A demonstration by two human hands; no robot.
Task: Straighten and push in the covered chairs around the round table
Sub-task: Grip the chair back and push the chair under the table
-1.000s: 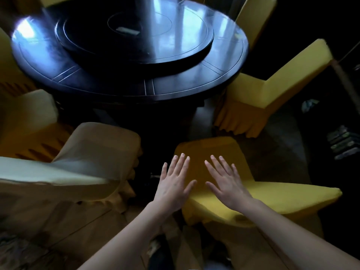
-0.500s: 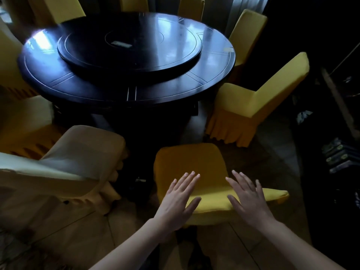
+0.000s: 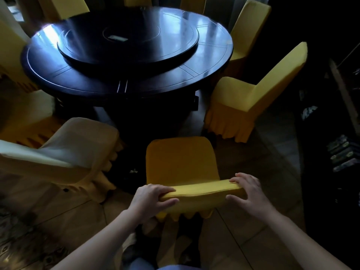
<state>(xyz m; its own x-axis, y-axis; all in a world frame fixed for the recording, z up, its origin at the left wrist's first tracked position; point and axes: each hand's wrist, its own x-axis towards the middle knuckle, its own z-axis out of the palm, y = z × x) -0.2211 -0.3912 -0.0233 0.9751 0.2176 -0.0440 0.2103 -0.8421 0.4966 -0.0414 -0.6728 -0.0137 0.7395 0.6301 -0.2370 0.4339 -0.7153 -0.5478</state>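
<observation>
A yellow-covered chair (image 3: 181,162) stands right in front of me, its seat facing the dark round table (image 3: 109,80) with a gap of floor between them. My left hand (image 3: 153,197) is closed over the left end of the chair's backrest top. At the right end of that same top edge my right hand (image 3: 247,193) grips it, fingers wrapped over the cloth. Another yellow-covered chair (image 3: 253,100) stands angled at the table's right side. A pale-covered chair (image 3: 78,152) stands at the left, turned askew.
A raised round turntable (image 3: 128,41) sits on the table's middle. More covered chairs (image 3: 249,26) ring the far side. Dark shelving with stacked items (image 3: 342,154) lines the right wall. A patterned rug (image 3: 21,242) lies at the lower left.
Both hands dropped from hovering open above the chair onto its backrest top and closed on it. The view pulled back and the chair now faces the table squarely.
</observation>
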